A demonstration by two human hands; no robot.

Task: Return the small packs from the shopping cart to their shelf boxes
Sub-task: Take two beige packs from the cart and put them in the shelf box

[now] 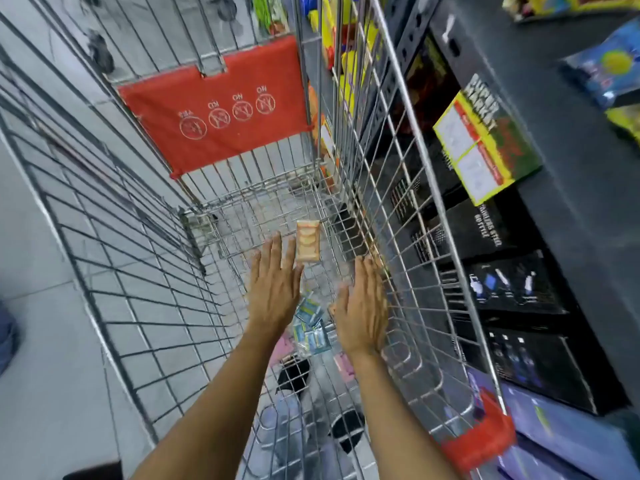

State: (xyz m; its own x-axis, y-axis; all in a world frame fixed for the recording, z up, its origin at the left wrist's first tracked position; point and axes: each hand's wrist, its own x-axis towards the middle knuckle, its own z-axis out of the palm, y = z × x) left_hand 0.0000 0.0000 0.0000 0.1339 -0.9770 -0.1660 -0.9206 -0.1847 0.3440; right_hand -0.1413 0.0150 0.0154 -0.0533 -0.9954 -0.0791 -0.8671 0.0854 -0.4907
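both hands, left (pixel 273 289) and right (pixel 362 315), spread empty above cart (pixel 408 188) packs (pixel 310 323).

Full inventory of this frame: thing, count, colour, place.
cart: one, silver wire, centre
flap: one, red, cart's far end
biscuit pack: one, tan, cart floor, past the fingertips
blue packs: several, blue-white, cart floor between the hands
pink packs: at least two, cart floor, near end
shelf: one, dark, right of cart
box: one, yellow-green, on shelf
black boxes: several, below shelf
left hand: open, inside cart
right hand: open, inside cart
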